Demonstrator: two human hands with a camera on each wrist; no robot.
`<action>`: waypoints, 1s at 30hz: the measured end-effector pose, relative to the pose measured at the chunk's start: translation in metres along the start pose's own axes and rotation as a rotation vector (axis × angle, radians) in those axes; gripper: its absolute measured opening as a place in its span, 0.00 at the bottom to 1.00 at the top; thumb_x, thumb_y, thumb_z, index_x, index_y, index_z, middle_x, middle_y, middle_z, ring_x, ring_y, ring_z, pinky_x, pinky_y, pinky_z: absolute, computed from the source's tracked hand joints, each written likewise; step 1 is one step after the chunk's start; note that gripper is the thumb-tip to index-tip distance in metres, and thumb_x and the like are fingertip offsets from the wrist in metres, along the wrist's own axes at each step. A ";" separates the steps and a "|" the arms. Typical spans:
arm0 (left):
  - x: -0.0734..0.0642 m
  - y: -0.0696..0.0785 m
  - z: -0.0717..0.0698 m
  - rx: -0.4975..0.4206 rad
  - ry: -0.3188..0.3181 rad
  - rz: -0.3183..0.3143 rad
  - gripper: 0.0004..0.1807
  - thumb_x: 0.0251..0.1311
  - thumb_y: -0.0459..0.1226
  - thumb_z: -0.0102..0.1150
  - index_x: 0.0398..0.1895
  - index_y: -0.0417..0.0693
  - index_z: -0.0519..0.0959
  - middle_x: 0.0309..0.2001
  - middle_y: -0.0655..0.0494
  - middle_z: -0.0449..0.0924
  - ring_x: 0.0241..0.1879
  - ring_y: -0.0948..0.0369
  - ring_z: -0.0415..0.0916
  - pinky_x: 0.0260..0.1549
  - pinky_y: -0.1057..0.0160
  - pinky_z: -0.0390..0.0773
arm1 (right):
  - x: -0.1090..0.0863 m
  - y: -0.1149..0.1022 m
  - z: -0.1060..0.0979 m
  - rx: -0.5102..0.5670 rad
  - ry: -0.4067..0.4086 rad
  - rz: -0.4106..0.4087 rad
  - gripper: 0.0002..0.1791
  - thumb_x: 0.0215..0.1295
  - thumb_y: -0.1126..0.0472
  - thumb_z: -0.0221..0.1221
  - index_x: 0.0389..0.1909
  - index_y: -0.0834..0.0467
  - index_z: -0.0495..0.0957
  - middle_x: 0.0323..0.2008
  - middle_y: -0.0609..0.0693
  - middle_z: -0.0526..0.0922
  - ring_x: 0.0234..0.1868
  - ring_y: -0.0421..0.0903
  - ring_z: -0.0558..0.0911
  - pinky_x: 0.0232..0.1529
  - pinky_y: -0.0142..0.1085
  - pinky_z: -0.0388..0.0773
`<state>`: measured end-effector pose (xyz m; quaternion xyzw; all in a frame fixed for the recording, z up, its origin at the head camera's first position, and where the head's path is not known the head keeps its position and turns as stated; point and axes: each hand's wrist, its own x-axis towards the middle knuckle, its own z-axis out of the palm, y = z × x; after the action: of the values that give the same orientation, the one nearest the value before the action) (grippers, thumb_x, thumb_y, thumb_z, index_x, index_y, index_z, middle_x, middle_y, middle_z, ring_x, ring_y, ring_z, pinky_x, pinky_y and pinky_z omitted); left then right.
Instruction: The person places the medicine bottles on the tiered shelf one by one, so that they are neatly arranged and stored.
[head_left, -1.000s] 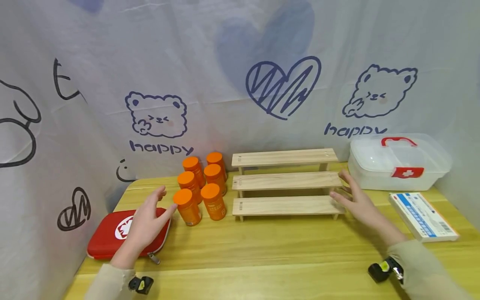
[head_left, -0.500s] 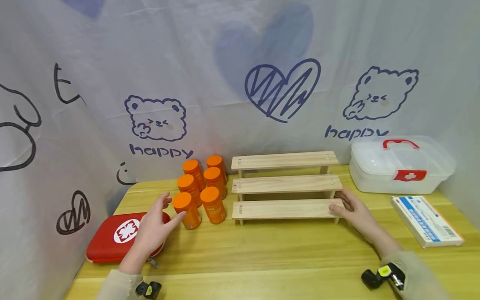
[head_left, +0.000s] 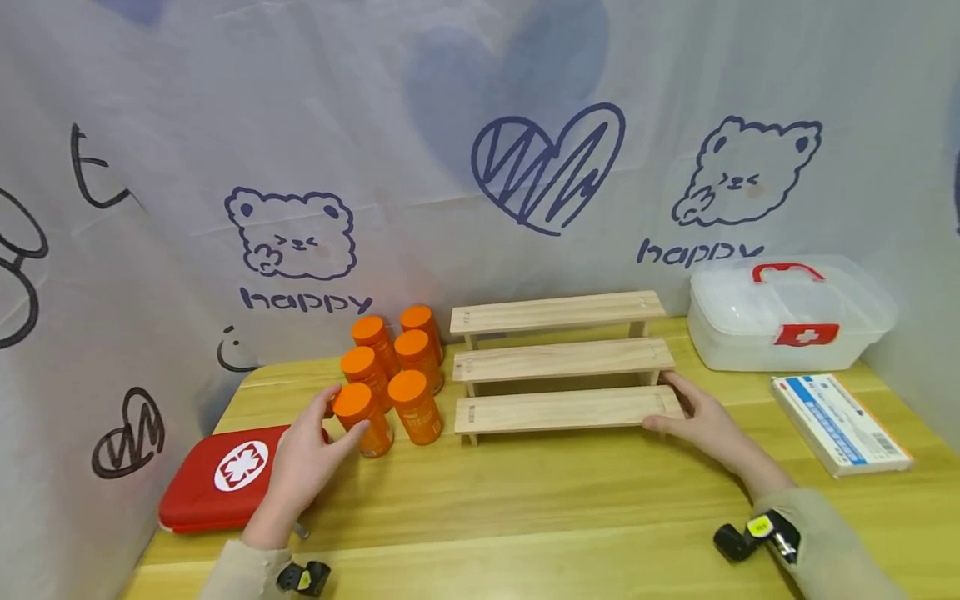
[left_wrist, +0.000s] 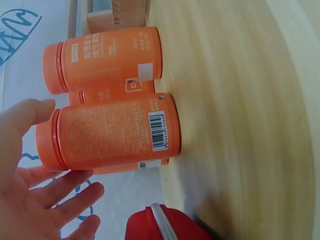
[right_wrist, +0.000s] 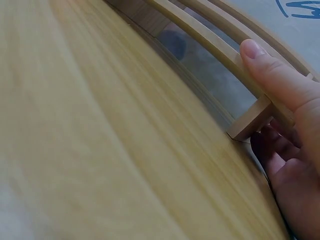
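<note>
My left hand (head_left: 303, 462) is around the lid end of the front-left orange bottle (head_left: 352, 402). In the left wrist view, its thumb lies at one side of the lid, and the other fingers spread loosely on the opposite side; firm contact cannot be made out. Several like bottles stand in two rows beside and behind it. At the right end of a three-tier wooden rack (head_left: 558, 408), my right hand (head_left: 701, 425) grips the lowest tier. Its thumb rests on the front edge, while the fingers curl behind the rack leg (right_wrist: 252, 117), partly hidden.
A red first-aid case (head_left: 198, 487) lies left, partly behind my left forearm. Right of the rack stands a clear medicine box (head_left: 757, 346) with a red handle. A white-and-blue carton (head_left: 840, 425) lies before it. A printed curtain (head_left: 450, 192) hangs behind the table (head_left: 525, 517).
My right hand has come down from the middle tier to the lowest tier and taken hold of its end. My left hand has moved closer around the front-left bottle. The head view has shifted slightly.
</note>
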<state>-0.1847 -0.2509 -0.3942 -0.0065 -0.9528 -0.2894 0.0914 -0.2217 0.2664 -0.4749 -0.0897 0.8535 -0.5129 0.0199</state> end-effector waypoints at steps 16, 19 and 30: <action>-0.004 0.010 0.010 0.001 0.141 0.086 0.35 0.53 0.50 0.68 0.60 0.41 0.72 0.46 0.44 0.78 0.45 0.50 0.73 0.44 0.49 0.69 | 0.004 0.002 0.001 0.010 -0.003 -0.040 0.54 0.56 0.54 0.68 0.74 0.62 0.43 0.71 0.67 0.53 0.68 0.64 0.58 0.65 0.53 0.56; -0.005 0.012 0.008 0.024 0.181 0.115 0.34 0.51 0.49 0.70 0.58 0.41 0.73 0.44 0.44 0.80 0.40 0.50 0.75 0.41 0.51 0.68 | 0.006 0.004 0.002 0.068 -0.001 -0.071 0.58 0.56 0.57 0.69 0.76 0.54 0.36 0.71 0.66 0.53 0.69 0.62 0.56 0.65 0.39 0.58; -0.013 0.028 -0.012 0.026 0.234 0.109 0.34 0.51 0.48 0.70 0.60 0.43 0.73 0.45 0.46 0.78 0.40 0.53 0.72 0.34 0.57 0.70 | 0.006 0.005 0.003 0.170 0.012 -0.175 0.64 0.53 0.67 0.69 0.74 0.34 0.31 0.70 0.70 0.48 0.70 0.65 0.51 0.54 0.14 0.54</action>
<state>-0.1685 -0.2336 -0.3718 -0.0234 -0.9376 -0.2702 0.2175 -0.2283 0.2647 -0.4803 -0.1590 0.7959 -0.5838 -0.0225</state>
